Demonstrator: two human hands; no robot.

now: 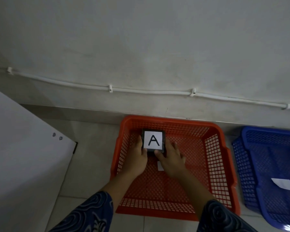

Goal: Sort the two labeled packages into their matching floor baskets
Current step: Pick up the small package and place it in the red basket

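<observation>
A small dark package with a white label marked "A" (153, 140) is held inside the orange floor basket (221, 158). My left hand (137, 158) grips its left side and my right hand (172, 158) grips its right and lower edge. The package is over the far half of the basket; I cannot tell whether it touches the bottom. A white paper slip (160, 166) lies on the basket floor, partly hidden by my right hand. To the right stands a blue basket (246, 164) with a white slip (282, 183) inside. No second package is visible.
Both baskets stand on a tiled floor against a grey wall (141, 47) with a white cable (151, 92) clipped along it. A white panel or table top (20, 156) fills the left side, its corner near the orange basket.
</observation>
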